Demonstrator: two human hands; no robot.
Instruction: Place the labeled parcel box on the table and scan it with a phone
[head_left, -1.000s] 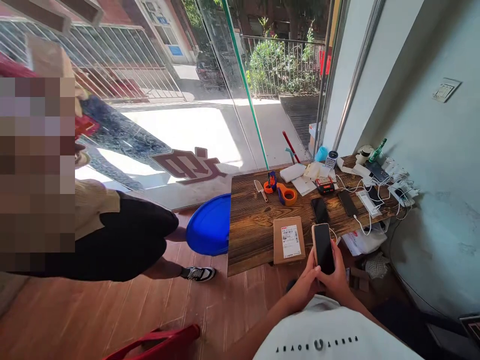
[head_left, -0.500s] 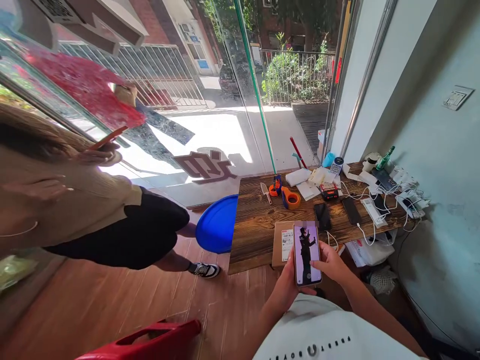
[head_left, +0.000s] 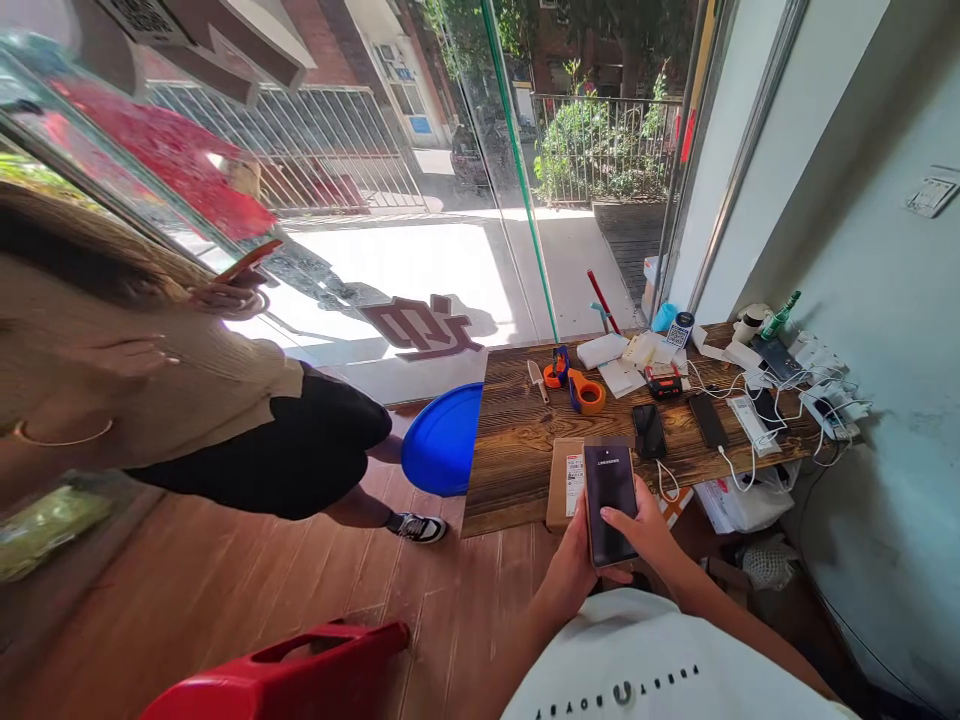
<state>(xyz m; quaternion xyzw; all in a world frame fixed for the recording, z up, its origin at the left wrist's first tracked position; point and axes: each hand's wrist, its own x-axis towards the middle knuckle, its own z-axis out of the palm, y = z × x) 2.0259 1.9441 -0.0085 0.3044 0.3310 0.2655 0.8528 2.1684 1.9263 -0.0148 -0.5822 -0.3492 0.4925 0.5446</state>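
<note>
I hold a black smartphone (head_left: 610,493) upright in front of my chest, its dark screen showing a line of small text at the top. My left hand (head_left: 564,572) grips its lower left side. My right hand (head_left: 646,533) supports the right edge, with the thumb lying across the screen. Behind the phone a flat cardboard parcel (head_left: 561,484) with a white label lies on the near edge of the wooden table (head_left: 517,440).
Farther back the table carries an orange tape dispenser (head_left: 586,392), two dark phones (head_left: 648,430), chargers and white cables (head_left: 821,400). Another person (head_left: 187,400) stands at the left by the glass wall. A blue lid (head_left: 442,440) and a red stool (head_left: 277,680) sit on the floor.
The phone moved left over the parcel and its screen lit with a picture, then went dark with small text. My right thumb now lies on the screen. The person at the left shifted closer.
</note>
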